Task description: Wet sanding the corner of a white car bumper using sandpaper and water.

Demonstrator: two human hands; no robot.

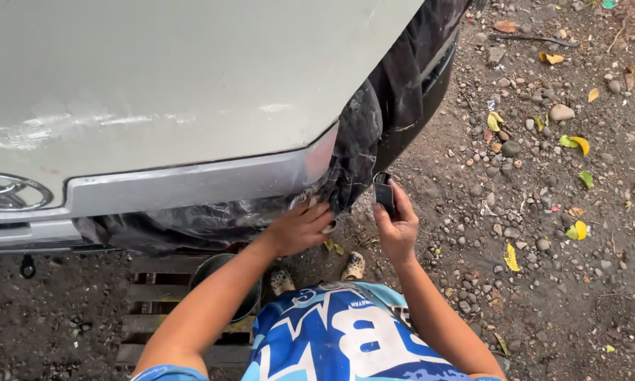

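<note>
the pale silver-white metal car bonnet [176, 77] fills the upper left of the view, and everything else sits around it. along its lower edge runs a silver painted trim strip [190, 185], and under that strip hangs a sheet of crumpled dark plastic masking film [211, 222], which also climbs the corner of the car to the right of the bonnet.

the left hand [300, 227] lies just below the right end of the trim strip, palm down and fingers spread flat, pressed onto the masking film. the right hand [396, 224] is just right of the bonnet's corner, closed around a small dark rectangular block [384, 194] that it holds upright, close beside the hanging film; whether the block touches the film cannot be told.

below the bonnet, under the left forearm, a dark round bucket [222, 279] stands on a weathered wooden slatted pallet [151, 310]. two feet in light sandals [352, 267] rest on the dirt under the bonnet's corner. to the right of the bonnet spreads brown gravel ground [543, 268] with scattered pebbles and yellow fallen leaves [578, 144].
</note>
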